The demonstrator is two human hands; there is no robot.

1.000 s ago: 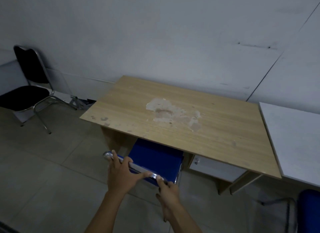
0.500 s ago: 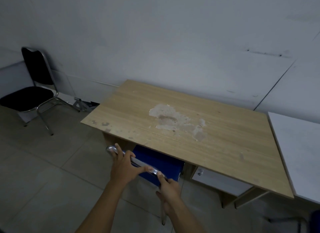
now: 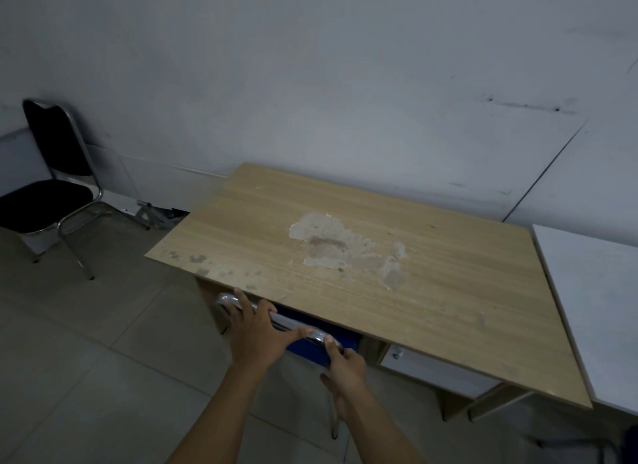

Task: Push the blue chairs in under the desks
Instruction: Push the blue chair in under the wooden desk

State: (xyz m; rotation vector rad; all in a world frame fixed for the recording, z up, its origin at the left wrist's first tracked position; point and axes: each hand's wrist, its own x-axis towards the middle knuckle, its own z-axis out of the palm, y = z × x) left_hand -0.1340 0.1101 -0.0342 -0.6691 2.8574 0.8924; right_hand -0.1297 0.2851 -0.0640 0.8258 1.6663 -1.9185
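Note:
A blue chair with a chrome frame sits mostly under the wooden desk; only a strip of its blue backrest and the top rail show past the desk's front edge. My left hand lies over the left part of the chrome rail, fingers wrapped on it. My right hand grips the rail's right corner. The chair's seat and most of its legs are hidden beneath the desktop.
A black chair with a chrome frame stands by the wall at left. A white desk adjoins the wooden desk on the right, with a white drawer unit under the wooden one. Grey tiled floor lies in front.
The blue chair has slid further under the wooden desk, with less of its backrest showing. Both hands moved forward with the rail, keeping their hold.

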